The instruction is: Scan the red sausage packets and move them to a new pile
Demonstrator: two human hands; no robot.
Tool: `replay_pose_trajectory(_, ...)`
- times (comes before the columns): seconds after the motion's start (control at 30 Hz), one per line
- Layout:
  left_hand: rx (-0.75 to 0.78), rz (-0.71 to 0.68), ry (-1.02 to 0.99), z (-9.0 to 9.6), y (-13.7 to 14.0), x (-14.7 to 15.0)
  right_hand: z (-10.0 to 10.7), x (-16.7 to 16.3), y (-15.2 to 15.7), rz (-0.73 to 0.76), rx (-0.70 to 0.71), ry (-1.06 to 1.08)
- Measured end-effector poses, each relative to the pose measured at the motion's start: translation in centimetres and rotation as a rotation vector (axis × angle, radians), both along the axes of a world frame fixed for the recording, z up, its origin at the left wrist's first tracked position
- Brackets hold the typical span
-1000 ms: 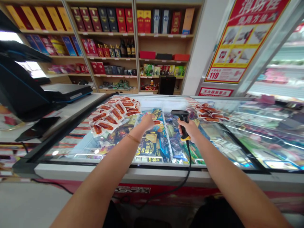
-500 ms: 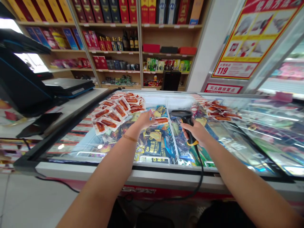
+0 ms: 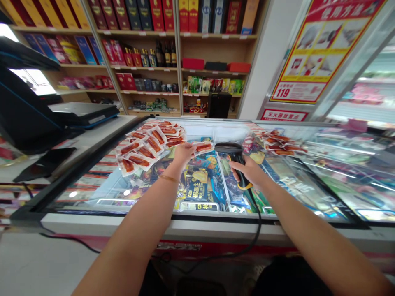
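Freezer [image 3: 216, 225]: white-grey front edge, black trim; red lower panel [image 3: 228, 248], white lettering. Strips [image 3: 94, 168] at freezer's left end: red-orange and white stripes. Scanner [image 3: 236, 155] over freezer: black, yellow-orange grip base. Cable [image 3: 258, 224]: black. Single pack [image 3: 203, 146] over freezer: clear wrap, red-brown filling. Left pile [image 3: 145, 153], right pile [image 3: 277, 146] on freezer: same colours. Bracelet [image 3: 169, 178]: gold. Behind freezer: tan shelf [image 3: 219, 51]; boxes [image 3: 156, 15] in yellow, maroon, navy, red; poster [image 3: 327, 53] red, yellow, white. Left of freezer: scale [image 3: 84, 111], silver top, black body, blue line.

bright | white glare spots on freezer glass [image 3: 126, 201] | right side blurred | edges stretched
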State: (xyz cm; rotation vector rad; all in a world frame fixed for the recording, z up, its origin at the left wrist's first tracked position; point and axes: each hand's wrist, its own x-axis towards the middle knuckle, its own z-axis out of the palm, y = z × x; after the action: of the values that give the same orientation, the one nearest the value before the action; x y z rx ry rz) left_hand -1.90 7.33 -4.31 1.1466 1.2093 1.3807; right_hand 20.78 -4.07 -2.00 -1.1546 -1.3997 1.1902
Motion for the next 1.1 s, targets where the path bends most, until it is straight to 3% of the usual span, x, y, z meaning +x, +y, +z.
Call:
replay_pose_trajectory(0.23,0.013,0.001,-0.11,0.5,0.0,0.4,0.3,-0.5,-0.8,0.064,0.024,-0.115)
replay_pose_trajectory(0.63,0.072,-0.001,-0.074,0.3,0.1,0.3,0.7,-0.3,-1.2,0.134,0.078,-0.256)
replay_pose_trajectory(0.93,0.017,0.017,-0.1,0.4,-1.0,1.4,1.4,-0.4,-1.3,0.111,0.053,-0.131)
replay_pose_trajectory(1.1,-0.084,-0.066,-0.107,1.4,-1.8,4.6,2.6,2.3,-1.9,0.018,-0.018,-0.028)
